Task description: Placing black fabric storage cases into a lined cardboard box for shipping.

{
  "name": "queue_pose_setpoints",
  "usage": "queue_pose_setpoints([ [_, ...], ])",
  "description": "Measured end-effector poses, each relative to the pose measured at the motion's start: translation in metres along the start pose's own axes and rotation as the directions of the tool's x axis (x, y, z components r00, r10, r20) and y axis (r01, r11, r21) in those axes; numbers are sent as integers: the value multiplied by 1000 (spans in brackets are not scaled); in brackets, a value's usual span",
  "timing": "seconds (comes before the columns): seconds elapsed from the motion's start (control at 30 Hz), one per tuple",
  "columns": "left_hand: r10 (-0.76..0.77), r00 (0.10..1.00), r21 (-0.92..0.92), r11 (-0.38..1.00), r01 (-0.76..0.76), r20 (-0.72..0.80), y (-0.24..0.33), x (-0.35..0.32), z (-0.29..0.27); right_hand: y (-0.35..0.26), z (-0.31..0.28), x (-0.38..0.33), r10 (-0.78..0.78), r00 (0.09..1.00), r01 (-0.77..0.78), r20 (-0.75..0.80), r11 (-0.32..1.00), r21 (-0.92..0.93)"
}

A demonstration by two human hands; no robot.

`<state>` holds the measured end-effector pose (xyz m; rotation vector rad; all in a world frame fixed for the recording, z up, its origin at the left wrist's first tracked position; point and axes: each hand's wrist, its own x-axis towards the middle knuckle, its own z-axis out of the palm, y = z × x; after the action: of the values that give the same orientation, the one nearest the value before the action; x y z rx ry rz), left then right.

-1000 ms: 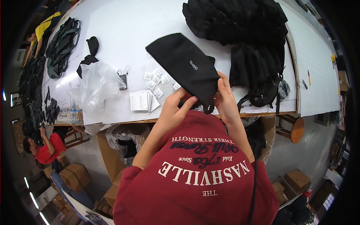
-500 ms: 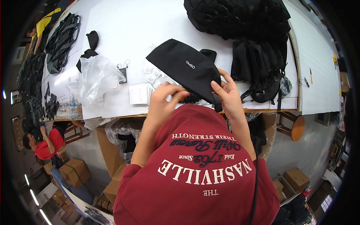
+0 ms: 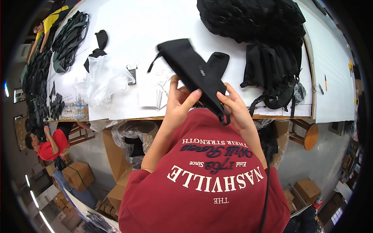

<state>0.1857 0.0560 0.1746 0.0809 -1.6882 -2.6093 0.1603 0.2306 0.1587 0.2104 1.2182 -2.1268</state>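
A flat black fabric pouch (image 3: 188, 64) with a small pale mark slants above the near edge of the white table. My left hand (image 3: 178, 101) pinches its lower-left edge, thumb in front. At its lower-right end, near a short dangling loop, my right hand (image 3: 236, 104) grips the fabric between thumb and fingers. A cord hangs from the pouch's upper left end. Behind it lies another black pouch (image 3: 219, 62), partly covered. White printed tags (image 3: 160, 75) and a paper stack (image 3: 147, 97) are spread beside my left hand.
Crumpled clear plastic (image 3: 103, 81) and a black card (image 3: 132, 75) lie left; dark straps (image 3: 70, 42) are beyond. A black bag pile (image 3: 252, 19) and layered black pouches (image 3: 268, 64) stand right. Below are a cardboard box (image 3: 112, 155) and stool (image 3: 309, 136). Two people work at left.
My left hand has come up to the pouch and now grips its edge. The pouch has turned to a steeper slant, exposing its hanging cord and more of the pouch behind.
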Motion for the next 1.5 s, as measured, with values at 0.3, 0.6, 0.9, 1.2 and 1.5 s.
queue_pose_setpoints([
  [0.3, -192, 975, 380, 915, 135, 114, 4, -4, 10, -30, 21, -15, -427, 884, 367, 191, 382, -848],
  [0.6, -122, 987, 257, 955, 146, -108, 39, -8, -13, -50, 8, -32, -587, 810, 288, -21, 428, -857],
  [0.9, -144, 986, 260, 952, 160, -78, 38, -9, -8, -46, 16, -27, -599, 797, 369, 75, 386, -845],
  [1.2, -70, 996, 176, 983, 59, 56, 10, 11, -22, -31, 4, -10, -446, 888, 396, 113, 617, -680],
  [1.5, -416, 909, -270, 875, 401, 0, -21, 35, -24, -44, 31, 0, -455, 869, 409, 194, 438, -801],
])
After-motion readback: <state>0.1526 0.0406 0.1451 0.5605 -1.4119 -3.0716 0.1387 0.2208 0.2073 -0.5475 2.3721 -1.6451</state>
